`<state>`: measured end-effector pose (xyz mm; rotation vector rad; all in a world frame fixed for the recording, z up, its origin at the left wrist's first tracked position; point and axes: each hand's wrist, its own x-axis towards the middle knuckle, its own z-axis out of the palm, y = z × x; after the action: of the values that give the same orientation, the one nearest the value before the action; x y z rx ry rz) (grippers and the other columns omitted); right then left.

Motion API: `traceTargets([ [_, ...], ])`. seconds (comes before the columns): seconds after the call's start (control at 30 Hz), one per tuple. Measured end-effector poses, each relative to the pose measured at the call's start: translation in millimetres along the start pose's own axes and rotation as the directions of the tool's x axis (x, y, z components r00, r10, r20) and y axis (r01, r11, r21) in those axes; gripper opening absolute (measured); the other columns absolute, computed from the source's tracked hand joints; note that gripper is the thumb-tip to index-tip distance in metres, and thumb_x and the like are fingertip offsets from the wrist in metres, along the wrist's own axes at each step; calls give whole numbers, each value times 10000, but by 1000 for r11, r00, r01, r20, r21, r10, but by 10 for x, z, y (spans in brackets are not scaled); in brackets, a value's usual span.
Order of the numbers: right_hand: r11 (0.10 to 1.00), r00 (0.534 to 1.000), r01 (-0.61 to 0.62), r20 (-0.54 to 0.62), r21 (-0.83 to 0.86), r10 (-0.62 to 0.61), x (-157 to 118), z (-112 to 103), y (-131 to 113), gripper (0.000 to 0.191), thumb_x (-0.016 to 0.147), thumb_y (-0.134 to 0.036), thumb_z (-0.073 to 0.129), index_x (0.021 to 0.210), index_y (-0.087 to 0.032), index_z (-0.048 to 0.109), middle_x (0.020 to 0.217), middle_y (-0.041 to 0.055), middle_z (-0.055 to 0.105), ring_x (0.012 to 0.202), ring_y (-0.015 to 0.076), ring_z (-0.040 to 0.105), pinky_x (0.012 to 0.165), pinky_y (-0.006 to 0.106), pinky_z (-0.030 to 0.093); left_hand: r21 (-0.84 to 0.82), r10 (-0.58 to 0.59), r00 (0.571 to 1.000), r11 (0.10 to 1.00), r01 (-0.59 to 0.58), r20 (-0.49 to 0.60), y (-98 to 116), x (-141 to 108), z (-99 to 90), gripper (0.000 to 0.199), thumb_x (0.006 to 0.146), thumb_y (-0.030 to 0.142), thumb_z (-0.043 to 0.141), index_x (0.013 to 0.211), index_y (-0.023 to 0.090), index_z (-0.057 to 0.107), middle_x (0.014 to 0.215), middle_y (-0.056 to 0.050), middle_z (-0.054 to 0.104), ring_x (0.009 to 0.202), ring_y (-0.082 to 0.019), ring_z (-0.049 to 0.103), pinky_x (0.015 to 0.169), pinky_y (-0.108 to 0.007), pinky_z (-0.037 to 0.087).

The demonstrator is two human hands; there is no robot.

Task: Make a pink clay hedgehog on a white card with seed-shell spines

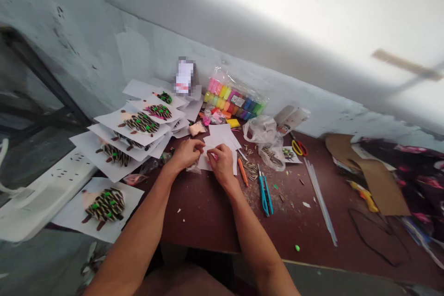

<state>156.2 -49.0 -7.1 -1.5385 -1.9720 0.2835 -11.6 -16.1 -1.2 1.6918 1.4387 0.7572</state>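
Observation:
My left hand [189, 153] is over the white paper [219, 135], its thumb and fingers pinched together. Whatever they hold, if anything, is too small to make out. Close beside it on the right, my right hand [222, 163] has its fingers curled in and closed on a bit of pink modelling clay [212, 158] at the sheet. A clear plastic bag [194, 168] lies below the left fingers. Just beyond that hand sits a pale peach lump of clay in a wrapper [197, 128].
Left are stacked paper sheets with hedgehog figures [140, 122] and a power strip [41, 189]. Clay tubs [234, 99] stand at the wall. Right lie an orange pen-like tool [243, 172], blue-handled pliers [265, 194], scissors [299, 147], clear sticks [321, 201] and a yellow glue gun [364, 195].

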Motion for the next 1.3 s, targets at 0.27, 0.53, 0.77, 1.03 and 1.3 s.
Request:
traceTargets([
  [0.27,990,999,15,54,-141,-7,53,71,-47,141,942,-228,669,971,-235,807,903,52,628,882,191,537,794,308,374,152,20,1000,988,-21,9,66,-12,-36,427,767,49,551,1113,151,778,992,-84,805,878,-227,748,862,-298,565],
  [0.53,964,995,54,98,-260,-30,55,86,-88,193,975,-239,614,949,-234,805,950,72,654,897,208,528,774,322,343,169,60,998,984,-55,-27,36,-4,-15,388,767,47,561,1058,158,793,973,-86,806,937,-245,739,873,-304,548],
  [0.77,946,991,105,113,-306,-73,39,90,-84,234,987,-234,576,926,-241,802,951,79,652,878,216,503,760,330,320,148,43,999,988,-39,-21,4,10,-11,383,765,43,555,1046,149,794,961,-92,805,897,-244,746,858,-302,554],
  [1.03,965,992,86,106,-248,-61,26,58,-72,200,969,-229,607,1086,-249,767,976,66,638,910,208,532,793,318,361,161,50,998,986,-45,-24,28,3,-21,373,768,43,553,1026,156,797,963,-84,808,924,-238,748,882,-295,550],
  [1.3,971,992,78,118,-227,-52,1,14,-86,267,936,-124,579,1052,-250,785,982,64,645,928,207,550,811,317,380,161,11,1000,987,-11,0,42,9,-36,385,769,47,541,1045,145,790,977,-90,808,931,-239,752,878,-299,558],
])
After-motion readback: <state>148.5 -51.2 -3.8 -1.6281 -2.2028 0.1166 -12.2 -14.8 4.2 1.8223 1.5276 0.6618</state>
